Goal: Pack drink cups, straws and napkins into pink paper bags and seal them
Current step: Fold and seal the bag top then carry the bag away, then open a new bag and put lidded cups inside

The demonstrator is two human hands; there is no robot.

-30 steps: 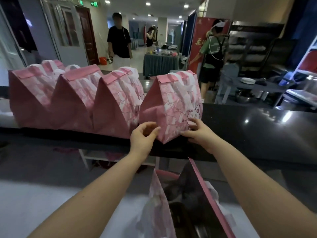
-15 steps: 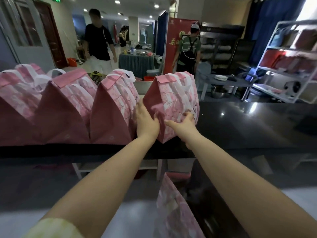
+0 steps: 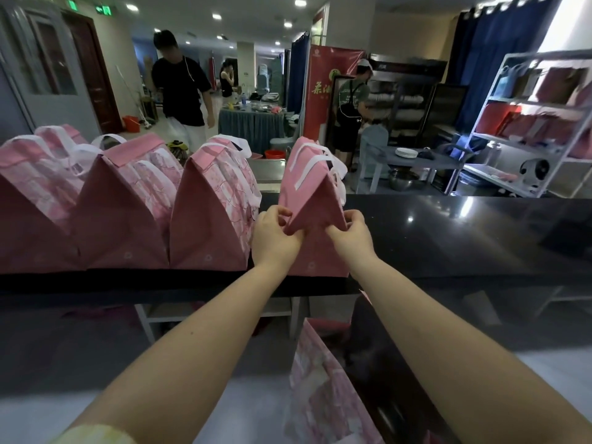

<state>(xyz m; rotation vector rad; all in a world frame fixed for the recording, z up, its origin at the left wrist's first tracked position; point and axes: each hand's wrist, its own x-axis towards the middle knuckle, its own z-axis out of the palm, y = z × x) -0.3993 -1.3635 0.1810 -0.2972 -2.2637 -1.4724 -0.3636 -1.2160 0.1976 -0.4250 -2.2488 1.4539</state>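
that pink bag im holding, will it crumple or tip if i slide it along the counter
Probably creases easily: the pink bag is paper, its side fold pinched in by the left hand and right hand. Likely stable: flat base on the counter, tapering top. Weight can't be judged; contents are hidden.

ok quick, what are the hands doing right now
Left hand: closed, pinching the near-left edge of the rightmost pink bag.
Right hand: closed, pinching the same bag's near-right edge.

Blue curtains (image 3: 499,59); white shelving (image 3: 528,123); recessed ceiling lights (image 3: 300,2); brown door (image 3: 93,75).
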